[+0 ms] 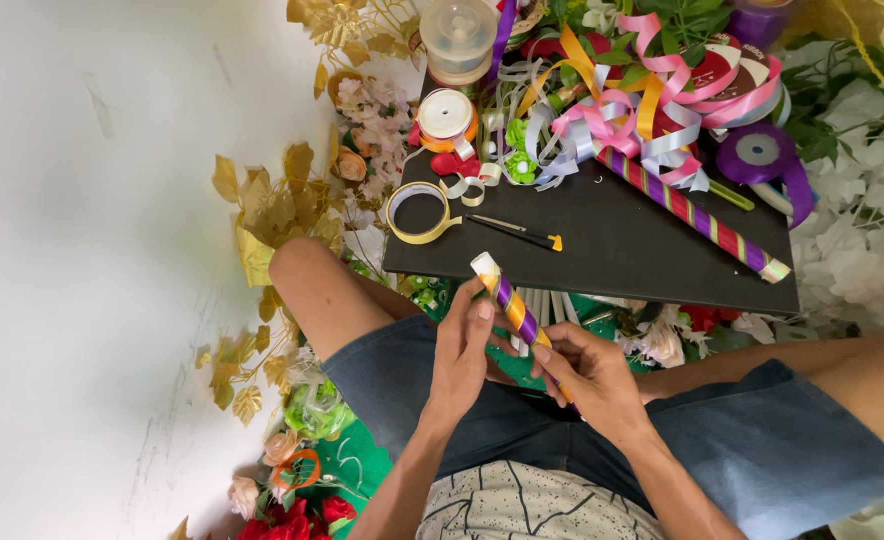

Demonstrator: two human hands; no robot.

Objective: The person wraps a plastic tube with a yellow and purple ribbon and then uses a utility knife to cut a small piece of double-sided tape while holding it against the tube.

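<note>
The thing in hand is a slim rolled paper tube (510,305), wound in slanting bands of purple, orange and yellow, with its white top end bare. It tilts, upper end pointing toward the near edge of the low black board (612,250) and just overlapping it, lower end sinking toward the lap. The left hand (462,350) pinches it about the middle with thumb and fingers closed round it. The right hand (587,370) grips the lower part, hiding that end.
</note>
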